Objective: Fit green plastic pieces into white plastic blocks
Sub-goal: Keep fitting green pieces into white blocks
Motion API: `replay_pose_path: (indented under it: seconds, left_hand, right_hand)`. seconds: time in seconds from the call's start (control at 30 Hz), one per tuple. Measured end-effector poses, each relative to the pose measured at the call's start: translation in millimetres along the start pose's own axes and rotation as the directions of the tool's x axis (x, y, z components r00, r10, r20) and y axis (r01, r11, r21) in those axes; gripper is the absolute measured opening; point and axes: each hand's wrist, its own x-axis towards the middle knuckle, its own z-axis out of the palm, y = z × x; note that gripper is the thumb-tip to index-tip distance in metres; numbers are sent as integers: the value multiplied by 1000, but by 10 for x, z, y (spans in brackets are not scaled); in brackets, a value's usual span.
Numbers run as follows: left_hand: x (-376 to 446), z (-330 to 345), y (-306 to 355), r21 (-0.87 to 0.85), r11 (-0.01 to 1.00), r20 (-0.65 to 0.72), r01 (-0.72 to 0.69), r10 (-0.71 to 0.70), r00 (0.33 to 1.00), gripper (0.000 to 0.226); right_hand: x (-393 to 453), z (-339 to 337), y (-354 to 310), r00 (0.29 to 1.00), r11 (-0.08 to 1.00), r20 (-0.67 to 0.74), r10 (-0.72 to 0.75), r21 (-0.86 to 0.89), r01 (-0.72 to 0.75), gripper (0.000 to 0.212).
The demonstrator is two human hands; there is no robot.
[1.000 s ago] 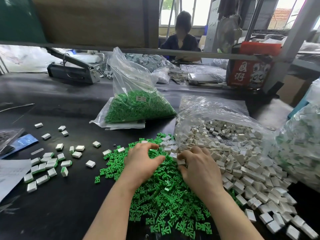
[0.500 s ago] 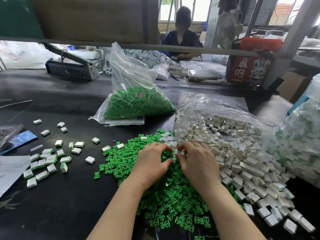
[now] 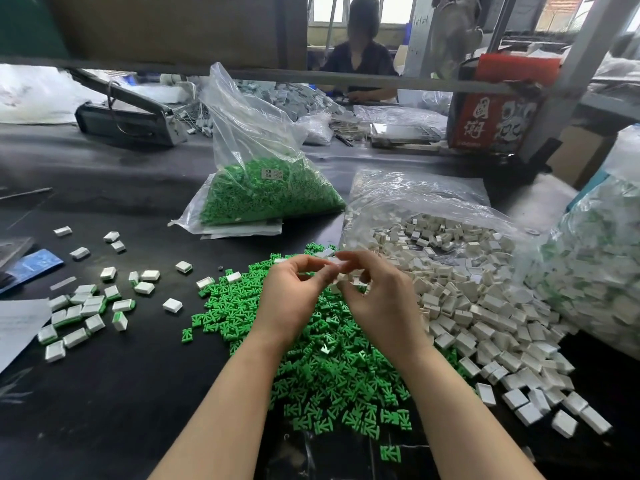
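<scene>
Fingers of my left hand point(image 3: 289, 299) and right hand point(image 3: 379, 299) pinch one small hard white plastic block point(image 3: 337, 260) at twelve o'clock; light, slippery, so I hold its edges

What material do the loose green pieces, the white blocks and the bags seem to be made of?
Green pieces: hard moulded plastic, matte, with crisp identical shapes. White blocks: apparently rigid plastic too, smooth, with a slight sheen on flat faces. Bags: thin clear plastic film, glossy and wrinkled, contents showing through.

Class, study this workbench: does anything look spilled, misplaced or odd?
Mostly orderly. A few white blocks lie stray on the green pieces pile, away from the white blocks pile.
</scene>
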Motion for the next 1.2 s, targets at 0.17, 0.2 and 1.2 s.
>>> replay_pose_path:
  seconds: [0.17,0.2,1.2]
  left_hand:
    - [57,-116,25,-257,966,-120,45,-78,990,8]
    - [60,-132,35,-301,952,-119,58,-98,988,9]
    - [7,75,-65,-177,984,-49,8,-17,999,7]
  right_hand:
    - [6,-42,38,956,990,287,66,-138,-28,18]
    - [-4,-33,20,927,981,369,74,-194,-1,26]
    - [-8,79,107,976,984,133,171,-76,-162,7]
